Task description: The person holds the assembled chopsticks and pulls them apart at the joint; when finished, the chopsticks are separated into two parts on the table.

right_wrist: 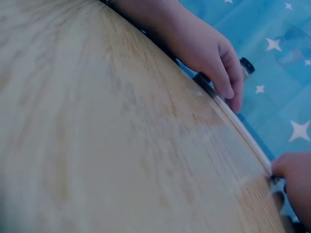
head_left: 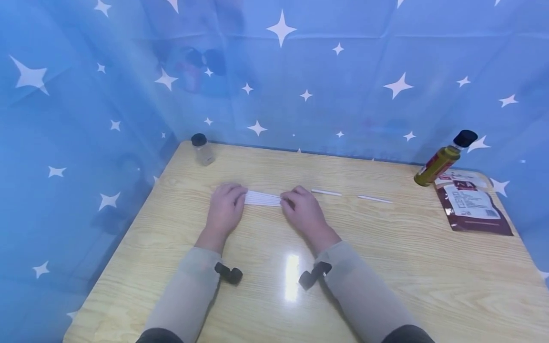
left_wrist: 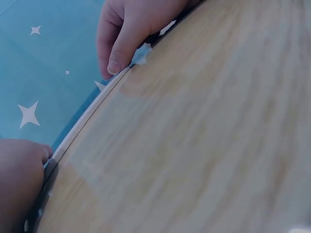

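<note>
A row of several thin white sticks (head_left: 263, 198) lies side by side on the table, between my hands. My left hand (head_left: 226, 209) grips the row's left end with fingers and thumb. At the right end, my right hand (head_left: 303, 208) has its thumb and fingertips bent round the sticks. The wrist views show the row edge-on, low on the tabletop, as a thin white strip (left_wrist: 92, 109). Two loose white sticks, one nearer (head_left: 326, 192) and one farther (head_left: 375, 199), lie right of my right hand.
A small clear jar (head_left: 205, 155) with a black lid stands at the back left. Back right, a bottle (head_left: 437, 165) of yellow-green contents with a black cap is beside a brown packet (head_left: 473, 205). A blue star-patterned curtain (head_left: 343, 85) borders the wooden table (head_left: 386, 267).
</note>
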The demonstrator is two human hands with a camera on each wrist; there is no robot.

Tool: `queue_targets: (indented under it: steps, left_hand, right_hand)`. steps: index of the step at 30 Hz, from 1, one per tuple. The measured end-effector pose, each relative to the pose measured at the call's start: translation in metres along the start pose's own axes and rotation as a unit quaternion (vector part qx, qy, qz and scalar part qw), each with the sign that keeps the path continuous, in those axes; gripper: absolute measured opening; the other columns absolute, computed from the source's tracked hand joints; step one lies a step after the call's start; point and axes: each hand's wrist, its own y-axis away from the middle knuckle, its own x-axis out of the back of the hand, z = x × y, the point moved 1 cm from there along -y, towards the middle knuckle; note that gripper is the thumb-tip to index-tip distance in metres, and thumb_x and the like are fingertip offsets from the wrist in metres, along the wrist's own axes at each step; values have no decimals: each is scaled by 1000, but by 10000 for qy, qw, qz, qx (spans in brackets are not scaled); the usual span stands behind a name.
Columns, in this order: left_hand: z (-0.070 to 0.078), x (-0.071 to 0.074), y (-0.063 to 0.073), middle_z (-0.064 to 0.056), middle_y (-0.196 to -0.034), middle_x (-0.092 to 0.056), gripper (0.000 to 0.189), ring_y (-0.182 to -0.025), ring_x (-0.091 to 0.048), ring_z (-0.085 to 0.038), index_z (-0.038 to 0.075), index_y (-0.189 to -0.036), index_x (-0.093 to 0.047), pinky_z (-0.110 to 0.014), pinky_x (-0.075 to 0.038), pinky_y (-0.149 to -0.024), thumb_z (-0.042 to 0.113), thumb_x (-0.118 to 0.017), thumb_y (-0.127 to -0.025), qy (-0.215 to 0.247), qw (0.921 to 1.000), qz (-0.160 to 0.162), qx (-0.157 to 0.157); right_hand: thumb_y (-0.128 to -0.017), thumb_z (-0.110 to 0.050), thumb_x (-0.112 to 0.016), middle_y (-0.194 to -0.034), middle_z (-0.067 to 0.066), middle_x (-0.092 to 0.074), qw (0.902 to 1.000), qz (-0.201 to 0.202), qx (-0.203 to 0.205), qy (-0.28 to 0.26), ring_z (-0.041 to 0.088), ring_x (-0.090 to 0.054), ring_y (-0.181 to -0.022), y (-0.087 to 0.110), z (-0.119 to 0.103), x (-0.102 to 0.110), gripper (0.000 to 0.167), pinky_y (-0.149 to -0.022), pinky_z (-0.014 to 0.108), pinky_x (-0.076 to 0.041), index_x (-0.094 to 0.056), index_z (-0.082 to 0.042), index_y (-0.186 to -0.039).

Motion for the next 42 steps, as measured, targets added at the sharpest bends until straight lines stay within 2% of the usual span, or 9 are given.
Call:
queue_targets:
  steps: [8,17,29,36,42]
  left_hand:
    - [7,3,0,-13,-129,-69,22,-127,-56,-35,6,-122,-76,-50,-41,-114,15,-66,-105,45,10000,-47,70]
    - [8,4,0,-12,-127,-69,20,-126,-56,-35,8,-120,-76,-51,-43,-112,16,-67,-105,-43,9998,-93,162]
    - [7,3,-2,-10,-129,-66,22,-129,-52,-33,11,-123,-76,-49,-41,-113,18,-64,-106,-147,9984,-398,384]
    - [7,2,-3,-8,-129,-66,21,-129,-52,-32,12,-122,-76,-48,-41,-113,19,-65,-106,-121,9981,-413,439]
    - [9,3,-3,-7,-128,-66,21,-129,-52,-30,14,-122,-76,-48,-41,-113,19,-64,-106,-114,9978,-450,484]
  right_hand:
    - [-105,-25,-68,-108,4,-66,9995,-257,-190,52,22,-65,-97,1,-4,3,27,-89,38,-59,-79,-11,-125]
    - [-105,-20,-69,-107,5,-68,9991,-234,-348,-74,22,-67,-97,-1,-8,4,21,-90,38,-59,-80,-10,-120]
    - [-106,-15,-66,-104,5,-68,9986,-169,-500,-20,22,-67,-96,-3,-7,4,19,-89,37,-59,-80,-7,-116]
    - [-106,-14,-64,-111,7,-68,9962,-427,-757,-18,25,-67,-106,-6,-11,5,19,-97,39,-57,-78,-6,-116]
    - [-106,-14,-65,-111,9,-69,9954,-509,-801,87,27,-66,-108,-8,-11,5,17,-99,41,-55,-76,-4,-114]
